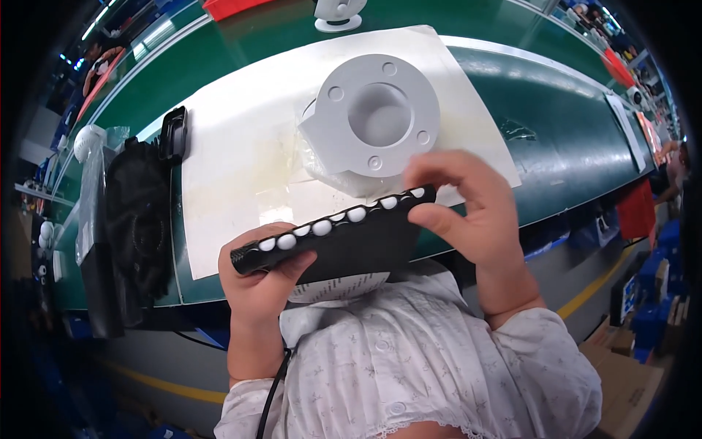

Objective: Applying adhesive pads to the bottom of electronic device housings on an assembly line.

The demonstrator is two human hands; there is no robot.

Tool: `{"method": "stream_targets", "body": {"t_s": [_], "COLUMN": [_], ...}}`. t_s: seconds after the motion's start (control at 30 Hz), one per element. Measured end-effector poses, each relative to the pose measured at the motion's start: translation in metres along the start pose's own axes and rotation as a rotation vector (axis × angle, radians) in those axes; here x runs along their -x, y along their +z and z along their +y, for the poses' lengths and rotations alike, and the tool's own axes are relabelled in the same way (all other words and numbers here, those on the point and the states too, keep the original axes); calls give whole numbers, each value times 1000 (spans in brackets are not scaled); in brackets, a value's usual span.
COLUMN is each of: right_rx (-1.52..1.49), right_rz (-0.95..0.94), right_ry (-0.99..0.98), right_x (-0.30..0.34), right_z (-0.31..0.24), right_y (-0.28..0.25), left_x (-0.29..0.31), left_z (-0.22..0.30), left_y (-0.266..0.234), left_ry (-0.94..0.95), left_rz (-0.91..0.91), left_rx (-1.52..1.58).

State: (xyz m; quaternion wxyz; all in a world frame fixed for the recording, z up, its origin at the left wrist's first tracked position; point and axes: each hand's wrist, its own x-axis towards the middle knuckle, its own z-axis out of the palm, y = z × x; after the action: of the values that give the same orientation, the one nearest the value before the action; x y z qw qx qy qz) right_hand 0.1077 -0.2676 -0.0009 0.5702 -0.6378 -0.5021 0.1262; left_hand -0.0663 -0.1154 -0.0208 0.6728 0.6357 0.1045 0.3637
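Both hands held the black bar: left hand wrapped its lower end, right hand pinched the upper end, long axis spanning between them.

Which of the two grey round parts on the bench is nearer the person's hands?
The big grey flanged disc on the white sheet, just beyond the right hand. The smaller one stands at the bench's far edge.

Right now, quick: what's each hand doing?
Left hand: closed on the near end of the black bar with white buttons.
Right hand: fingers pinching the bar's far end.
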Motion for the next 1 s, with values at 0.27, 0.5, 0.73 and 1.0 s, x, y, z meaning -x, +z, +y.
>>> {"method": "stream_targets", "body": {"t_s": [0.27, 0.5, 0.73, 1.0], "right_rx": [426, 210, 70, 116], "right_rz": [133, 75, -1, -366], "right_ry": [-490, -476, -409, -388], "right_x": [0, -2, 2, -18], "right_z": [12, 7, 9, -22], "right_y": [0, 15, 17, 9], "left_x": [5, 11, 13, 10], "left_z": [-4, -1, 2, -3], "left_y": [8, 9, 11, 13], "left_ry": [33, 22, -17, 115], "left_rz": [19, 33, 42, -20], "left_rx": [-171, -288, -329, -397]}}
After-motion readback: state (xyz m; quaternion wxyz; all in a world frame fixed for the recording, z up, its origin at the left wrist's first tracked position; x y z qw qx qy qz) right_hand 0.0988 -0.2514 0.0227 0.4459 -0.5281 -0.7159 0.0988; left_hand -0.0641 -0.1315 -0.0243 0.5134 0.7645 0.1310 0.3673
